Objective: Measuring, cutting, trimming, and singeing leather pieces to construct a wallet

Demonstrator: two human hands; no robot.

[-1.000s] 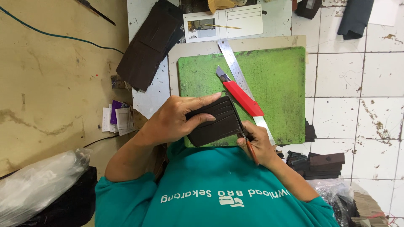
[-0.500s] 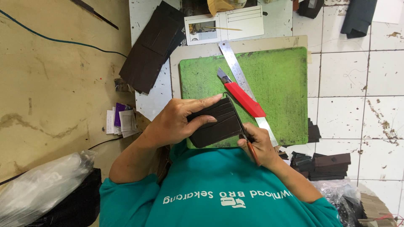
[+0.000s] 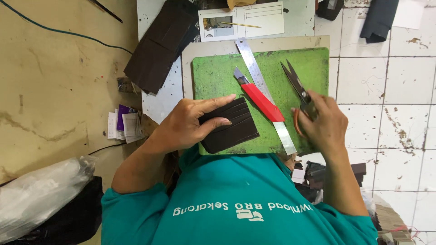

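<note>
My left hand grips a dark brown leather wallet piece with card slots over the near left corner of a green cutting mat. My right hand holds a pair of thread snips above the mat's right side, blades pointing away from me. A red utility knife and a steel ruler lie diagonally on the mat between my hands.
A stack of dark leather pieces lies at the back left. A white card with a pencil sits behind the mat. Small paper cards lie on the left, dark offcuts at my right, a plastic bag near left.
My right hand has pulled the snips away from the wallet piece and moved right, over the mat's right side. The left hand now holds the piece lower and flatter on the mat.
</note>
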